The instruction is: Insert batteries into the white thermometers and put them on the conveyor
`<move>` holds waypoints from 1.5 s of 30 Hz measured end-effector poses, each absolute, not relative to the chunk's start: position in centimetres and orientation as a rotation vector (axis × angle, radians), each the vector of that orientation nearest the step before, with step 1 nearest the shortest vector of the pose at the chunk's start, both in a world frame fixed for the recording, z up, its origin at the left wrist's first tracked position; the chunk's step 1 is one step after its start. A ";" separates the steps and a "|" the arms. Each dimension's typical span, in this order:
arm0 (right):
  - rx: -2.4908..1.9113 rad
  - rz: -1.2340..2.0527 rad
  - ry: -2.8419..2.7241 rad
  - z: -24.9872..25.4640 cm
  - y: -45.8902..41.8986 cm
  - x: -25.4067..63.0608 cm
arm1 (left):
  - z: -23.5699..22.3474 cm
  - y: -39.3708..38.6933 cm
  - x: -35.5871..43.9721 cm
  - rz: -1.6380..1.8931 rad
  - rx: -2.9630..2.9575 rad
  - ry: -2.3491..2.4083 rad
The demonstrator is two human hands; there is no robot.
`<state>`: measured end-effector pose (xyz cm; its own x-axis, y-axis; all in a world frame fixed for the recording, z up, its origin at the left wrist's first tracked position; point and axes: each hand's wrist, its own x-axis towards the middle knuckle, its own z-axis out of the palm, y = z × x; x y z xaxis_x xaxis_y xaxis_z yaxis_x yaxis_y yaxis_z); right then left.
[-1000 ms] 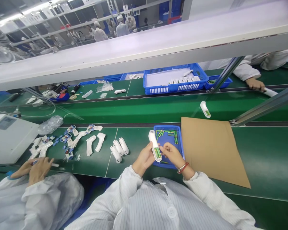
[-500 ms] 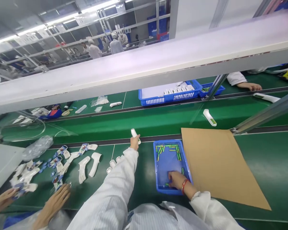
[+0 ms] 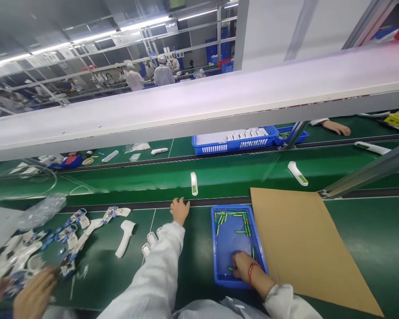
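My left hand (image 3: 180, 212) is at the near edge of the belt, fingers spread and holding nothing. Just beyond its fingertips, a white handheld thermometer (image 3: 194, 183) lies on the green belt, green batteries showing in its handle. My right hand (image 3: 242, 265) is down inside the blue tray (image 3: 231, 239), fingers curled and pinched on a green battery (image 3: 230, 268) whose end pokes out at the left. Several more batteries (image 3: 246, 224) lie along the tray's far end. White thermometer bodies (image 3: 152, 239) lie beside my left forearm, partly covered by the sleeve.
A cardboard sheet (image 3: 306, 243) lies right of the tray. Another thermometer (image 3: 298, 173) is on the belt. To the left, a co-worker's blurred hands (image 3: 36, 288) are among white shells and blue parts (image 3: 73, 235). A metal post (image 3: 369, 168) and white shelf (image 3: 199, 106) cross the view.
My left hand has let go of the thermometer, which now lies on the belt, and drawn back toward me. The right hand stays in the tray. One white shell at left is gone from the bench.
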<state>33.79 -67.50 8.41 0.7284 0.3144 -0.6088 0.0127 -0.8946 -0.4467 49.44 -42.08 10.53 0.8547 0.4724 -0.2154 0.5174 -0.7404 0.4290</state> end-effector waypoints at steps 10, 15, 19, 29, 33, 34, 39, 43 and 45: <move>-2.545 0.892 -0.405 8.9 -67.0 34.0 | 8.9 -38.6 34.2 -0.077 2.549 0.660; -2.388 0.710 -0.266 9.5 -67.6 34.1 | 10.2 -39.1 35.6 -0.072 2.387 0.457; -2.121 0.581 -0.050 10.8 -68.4 34.3 | 12.8 -41.1 35.7 -0.097 2.267 0.256; -1.199 0.569 0.076 18.8 -66.8 32.9 | 26.2 -47.8 33.9 -0.277 2.018 -0.503; -1.046 0.475 0.087 21.1 -67.4 32.4 | 29.6 -49.3 33.5 -0.045 1.884 -0.400; -1.025 0.432 0.095 21.5 -67.5 32.3 | 29.8 -49.6 33.4 0.054 1.838 -0.301; -1.012 0.356 0.052 22.9 -67.8 32.0 | 27.3 -52.1 32.9 -0.053 1.275 0.028; -1.207 0.317 -0.087 23.6 -68.0 31.7 | 26.7 -54.7 32.4 -0.291 0.967 0.088; -1.278 0.348 -0.145 24.1 -68.5 31.5 | 27.5 -55.3 32.2 -0.289 0.911 0.122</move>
<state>31.47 -68.55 24.09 0.9389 0.3334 -0.0850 -0.1735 0.2455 -0.9537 32.19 -55.29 27.47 0.9544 -0.1949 -0.2262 0.2981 0.5774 0.7601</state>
